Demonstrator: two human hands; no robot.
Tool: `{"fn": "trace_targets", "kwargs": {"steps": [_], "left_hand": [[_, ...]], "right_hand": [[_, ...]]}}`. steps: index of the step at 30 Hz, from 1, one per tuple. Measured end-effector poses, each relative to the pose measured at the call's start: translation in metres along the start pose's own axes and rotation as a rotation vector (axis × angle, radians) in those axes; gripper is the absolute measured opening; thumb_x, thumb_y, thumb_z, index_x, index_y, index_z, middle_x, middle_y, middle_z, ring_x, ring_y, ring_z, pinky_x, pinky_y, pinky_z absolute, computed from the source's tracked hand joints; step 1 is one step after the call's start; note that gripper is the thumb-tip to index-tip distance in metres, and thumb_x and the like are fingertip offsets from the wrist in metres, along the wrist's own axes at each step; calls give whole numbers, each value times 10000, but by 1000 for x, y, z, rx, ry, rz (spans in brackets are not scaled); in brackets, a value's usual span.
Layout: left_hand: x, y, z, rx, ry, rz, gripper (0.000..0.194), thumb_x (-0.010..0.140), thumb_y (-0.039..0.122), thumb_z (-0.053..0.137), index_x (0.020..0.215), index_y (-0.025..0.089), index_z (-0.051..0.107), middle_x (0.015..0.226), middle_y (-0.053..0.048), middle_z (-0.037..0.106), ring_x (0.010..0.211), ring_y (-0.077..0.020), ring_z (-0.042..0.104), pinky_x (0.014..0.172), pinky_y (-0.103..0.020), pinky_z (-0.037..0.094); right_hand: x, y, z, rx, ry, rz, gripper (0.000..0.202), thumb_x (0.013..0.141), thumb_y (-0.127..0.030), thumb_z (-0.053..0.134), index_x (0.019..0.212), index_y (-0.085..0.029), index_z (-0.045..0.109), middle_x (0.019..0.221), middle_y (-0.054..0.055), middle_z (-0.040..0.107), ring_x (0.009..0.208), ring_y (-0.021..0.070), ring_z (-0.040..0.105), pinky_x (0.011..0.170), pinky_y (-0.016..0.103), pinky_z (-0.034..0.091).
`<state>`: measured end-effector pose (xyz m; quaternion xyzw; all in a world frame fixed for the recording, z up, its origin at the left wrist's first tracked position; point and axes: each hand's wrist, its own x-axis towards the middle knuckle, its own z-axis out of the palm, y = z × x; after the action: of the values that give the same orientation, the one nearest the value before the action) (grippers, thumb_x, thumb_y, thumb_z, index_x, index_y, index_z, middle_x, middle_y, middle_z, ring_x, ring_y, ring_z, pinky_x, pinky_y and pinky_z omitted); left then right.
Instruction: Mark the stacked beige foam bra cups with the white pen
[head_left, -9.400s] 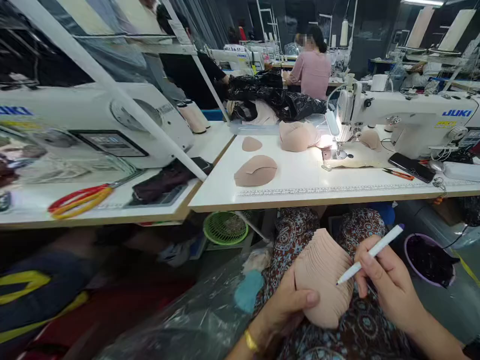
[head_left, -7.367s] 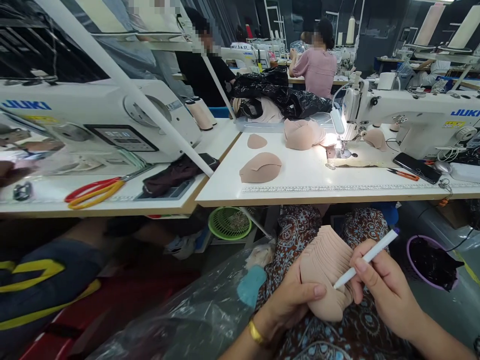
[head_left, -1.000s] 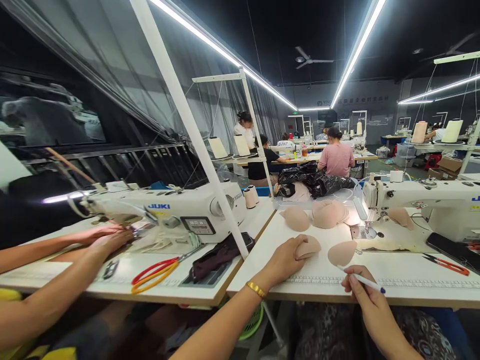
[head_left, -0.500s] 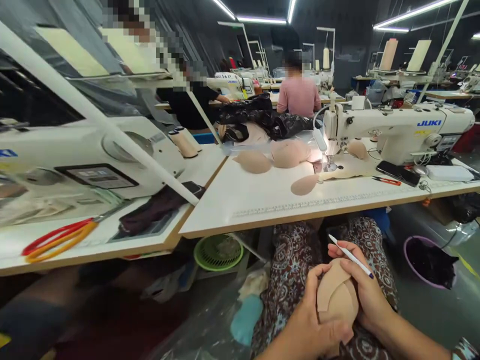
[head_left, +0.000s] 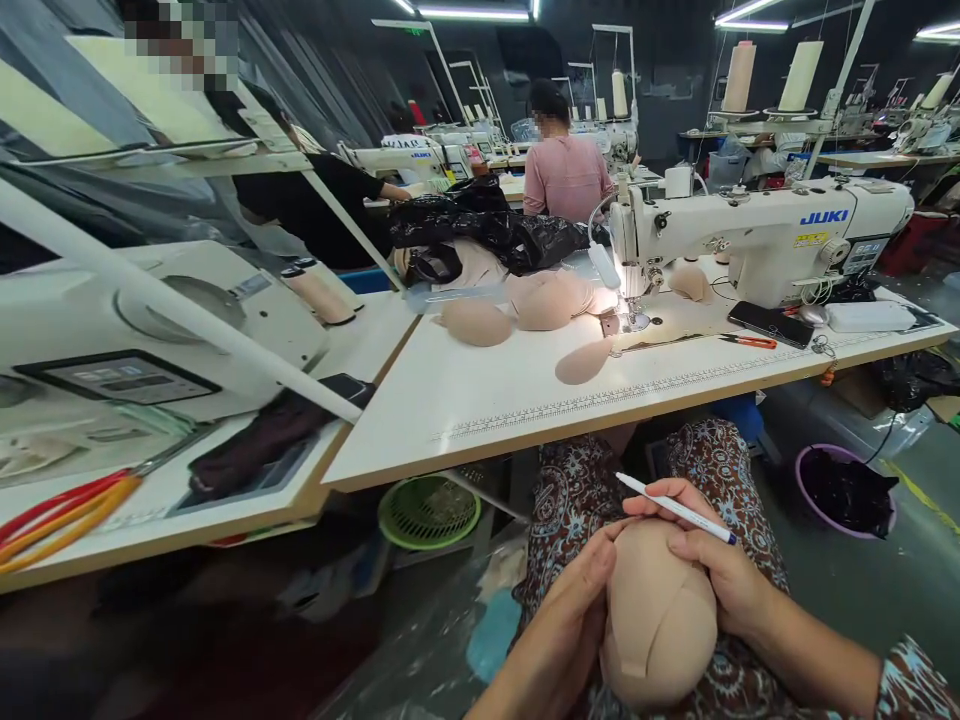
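Note:
Over my lap I hold a beige bra cup (head_left: pixel 656 610) with an overlapping fabric piece on its face. My left hand (head_left: pixel 581 585) closes around its left edge, with the lower fingers hidden behind it. My right hand (head_left: pixel 720 565) grips its upper right edge, thumb on the front. A white marker pen (head_left: pixel 675 508) with a dark end lies between the fingers of that hand, its tip pointing up and left. More beige cups lie on the sewing table: one cup (head_left: pixel 583 362) near the ruler marks, another cup (head_left: pixel 476 323) farther left.
A JUKI sewing machine (head_left: pixel 757 235) with its lamp lit stands on the table (head_left: pixel 420 420). Orange snips (head_left: pixel 750 342) and a phone (head_left: pixel 780 324) lie right of the needle. Large scissors (head_left: pixel 67 510) rest on the left table. A green basket (head_left: pixel 429 512) and purple-rimmed bin (head_left: pixel 844 490) are below.
The cup has turned and come closer, showing more of its face. My left thumb has moved from the lower front to the upper left edge. The view has shifted right.

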<state>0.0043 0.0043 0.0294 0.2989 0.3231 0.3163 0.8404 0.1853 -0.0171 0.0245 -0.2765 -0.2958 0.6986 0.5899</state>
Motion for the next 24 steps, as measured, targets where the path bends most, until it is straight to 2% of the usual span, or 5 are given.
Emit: {"fn": "trace_targets", "kwargs": {"steps": [3, 6, 10, 17, 24], "left_hand": [[2, 1, 3, 52, -62, -13, 755, 730, 463, 933, 1387, 257, 624, 1389, -131, 645, 1242, -346, 630, 991, -421, 542], [4, 1, 7, 44, -63, -35, 736, 716, 363, 944, 1362, 241, 613, 1393, -137, 633, 1249, -343, 629, 982, -401, 545], [5, 1, 8, 0, -69, -29, 794, 676, 413, 959, 1360, 252, 590, 1388, -125, 630, 1245, -334, 633, 983, -375, 544], [5, 2, 13, 40, -73, -71, 856, 674, 369, 960, 1390, 295, 496, 1265, -109, 680, 1029, -318, 721, 818, -388, 592], [0, 4, 4, 36, -162, 53, 803, 692, 523, 946, 1366, 300, 573, 1424, -99, 598, 1261, -319, 598, 993, -382, 518]], "right_hand": [[-1, -1, -3, -114, 51, -6, 497, 785, -357, 829, 1245, -284, 655, 1363, 60, 702, 1192, 238, 644, 1006, 366, 475], [0, -1, -2, -132, 189, -13, 471, 792, -358, 813, 1231, -290, 657, 1357, 60, 702, 1277, 259, 597, 1080, 411, 441], [0, 0, 3, -123, 360, 17, 415, 768, -352, 833, 1146, -285, 675, 1268, 47, 734, 1265, 266, 601, 1129, 441, 411], [1, -4, 8, -28, 383, 37, 398, 792, -351, 840, 1142, -273, 668, 1225, 26, 749, 1106, 229, 672, 1017, 368, 495], [-8, -1, 1, 39, 344, 181, 427, 779, -399, 830, 1150, -259, 671, 1091, 33, 775, 942, 242, 709, 832, 350, 542]]}}
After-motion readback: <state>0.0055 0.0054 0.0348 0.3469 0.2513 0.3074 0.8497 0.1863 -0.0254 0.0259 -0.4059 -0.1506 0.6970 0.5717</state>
